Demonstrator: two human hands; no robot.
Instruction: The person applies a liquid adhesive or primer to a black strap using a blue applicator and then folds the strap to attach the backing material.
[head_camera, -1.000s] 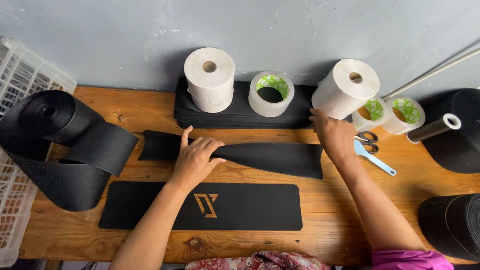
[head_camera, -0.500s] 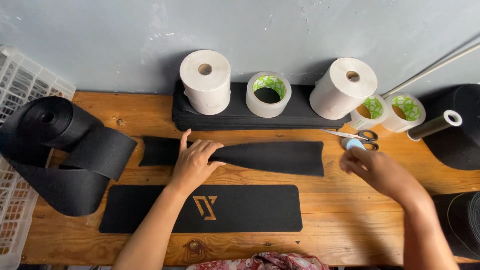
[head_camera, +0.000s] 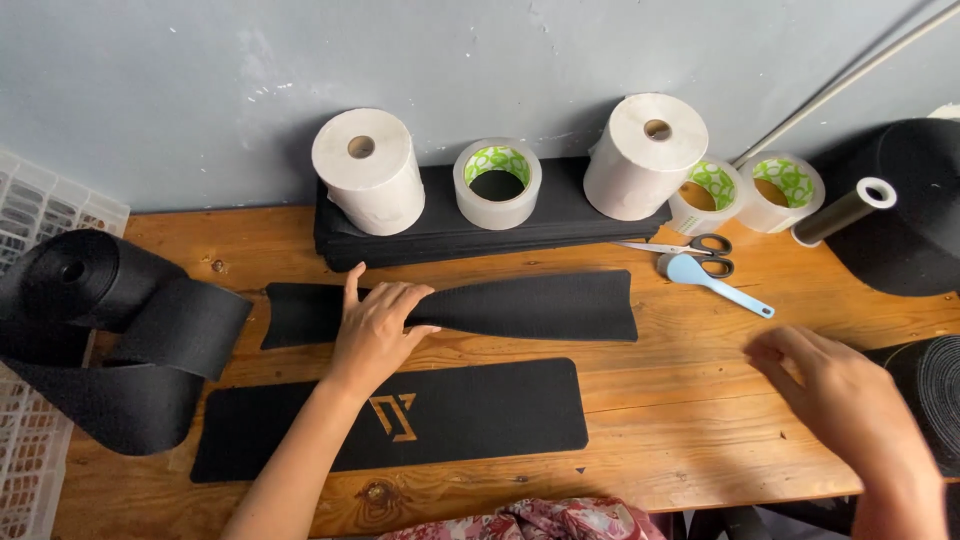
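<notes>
Wood bench (head_camera: 680, 400): your left hand (head_camera: 375, 325) lies flat, fingers spread, pressing the black strip (head_camera: 530, 305); right hand (head_camera: 840, 395) hovers near-right, loosely curled, holding nothing.

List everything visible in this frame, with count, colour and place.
Fabric strip: 1, black, mid-table, under the left hand.
Logo mat: 1, black, near the front edge.
Webbing roll: 1, black, left.
Stacked mats: black pile, along the wall.
Paper rolls: 2, white, on the stack.
Tape rolls: 3, clear with green cores, back.
Scissors: 1 pair, dark handles, back right.
Spoon: 1, light blue, beside the scissors.
Table: wooden.
Left hand: flat on the strip.
Right hand: empty, above the table's right side.
</notes>
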